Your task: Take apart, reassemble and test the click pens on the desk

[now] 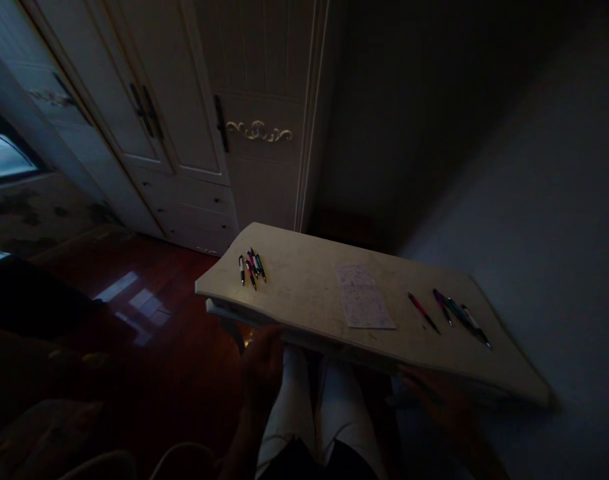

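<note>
In the dim head view, my left hand (263, 357) is by the front edge of a pale table (304, 280), its fingers curled; what they hold, if anything, is lost in shadow. My right hand (442, 400) is below the same edge farther right, fingers closed around or against a dark, narrow shape that I cannot identify. Nearest to it on the tabletop lies a red pen (424, 313), then a purple pen (442, 307) and a pen with a white part (477, 327). A printed or written sheet of paper (364, 300) lies left of these.
Several pens (251, 267) lie grouped at the table's left end. A pale wardrobe (264, 167) with dark handles stands behind, and a wall (549, 267) borders the right end. My legs (292, 400) are under the front edge. Glossy reddish floor (179, 347) shows at left.
</note>
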The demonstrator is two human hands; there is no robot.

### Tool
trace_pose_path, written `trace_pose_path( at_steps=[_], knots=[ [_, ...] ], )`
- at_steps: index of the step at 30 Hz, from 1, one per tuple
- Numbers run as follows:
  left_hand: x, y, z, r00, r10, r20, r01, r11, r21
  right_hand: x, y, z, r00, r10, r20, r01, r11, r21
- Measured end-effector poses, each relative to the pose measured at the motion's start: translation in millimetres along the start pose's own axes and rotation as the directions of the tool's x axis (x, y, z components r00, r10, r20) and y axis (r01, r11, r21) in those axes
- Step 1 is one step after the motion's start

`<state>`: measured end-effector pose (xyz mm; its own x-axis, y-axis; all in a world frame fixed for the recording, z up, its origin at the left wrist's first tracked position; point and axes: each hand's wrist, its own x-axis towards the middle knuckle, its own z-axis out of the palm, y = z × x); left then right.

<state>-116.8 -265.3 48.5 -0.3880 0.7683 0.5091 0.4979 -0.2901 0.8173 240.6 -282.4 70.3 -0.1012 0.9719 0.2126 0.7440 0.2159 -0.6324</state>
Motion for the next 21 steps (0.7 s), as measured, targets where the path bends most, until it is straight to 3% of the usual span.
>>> trace_pose_path(
  at_steps=[4, 8, 11, 16, 21],
  knots=[
    [71.2, -38.4, 23.3, 0.983, -0.148, -0.111, 0.178, 0.915, 0.361, 23.3, 7.3, 26.2, 0.995, 0.062, 0.079, -0.068, 0.996, 0.066],
    [117.0, -67.8, 30.5, 0.952, -0.290, -0.104, 0.294, 0.757, 0.584, 34.3, 21.2, 39.5, 0.980, 0.117, 0.159, -0.129, 0.989, 0.067],
    [125.9, -80.0, 27.3, 0.925, -0.367, -0.099, 0.347, 0.708, 0.615, 31.5, 34.8, 54.7, 0.967, 0.152, 0.207, -0.170, 0.983, 0.073],
    [126.5, -90.2, 19.2, 0.919, -0.390, -0.062, 0.350, 0.731, 0.586, 17.6, 51.1, 75.5, 0.949, 0.197, 0.248, -0.220, 0.973, 0.068],
    [129.6, -93.4, 11.5, 0.908, -0.394, -0.143, 0.403, 0.727, 0.556, 14.5, 34.9, 70.8, 0.923, 0.166, 0.348, -0.196, 0.979, 0.053]
  ],
)
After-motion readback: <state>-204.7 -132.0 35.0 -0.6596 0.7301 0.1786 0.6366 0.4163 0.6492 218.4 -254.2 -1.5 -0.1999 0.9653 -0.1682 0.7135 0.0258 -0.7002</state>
